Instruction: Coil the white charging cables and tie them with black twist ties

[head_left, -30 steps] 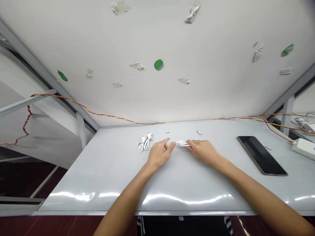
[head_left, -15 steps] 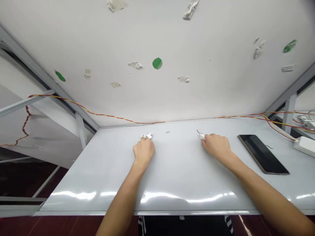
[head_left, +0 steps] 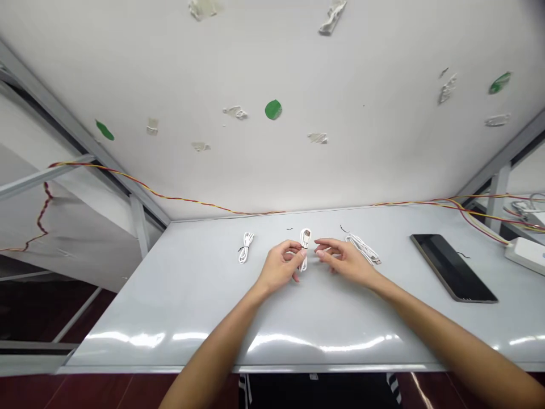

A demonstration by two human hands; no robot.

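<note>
At a glossy bench [head_left: 183, 301], the left hand [head_left: 276, 269] holds a tied white cable [head_left: 305, 234] between its fingers, and the right hand [head_left: 349, 263] hovers beside it, fingers parted.

Markings: none legible.
No text, label, brand, number or sign can be read. Small light marks [head_left: 467, 299] at the near edge of the black-screened device [head_left: 453, 267] are too small to resolve.

The left hand [head_left: 279, 266] hides part of the held white cable [head_left: 306, 237]. At right, the view's edge cuts off a white box [head_left: 528, 254]; both forearms [head_left: 219, 341] are cropped nearside.
</note>
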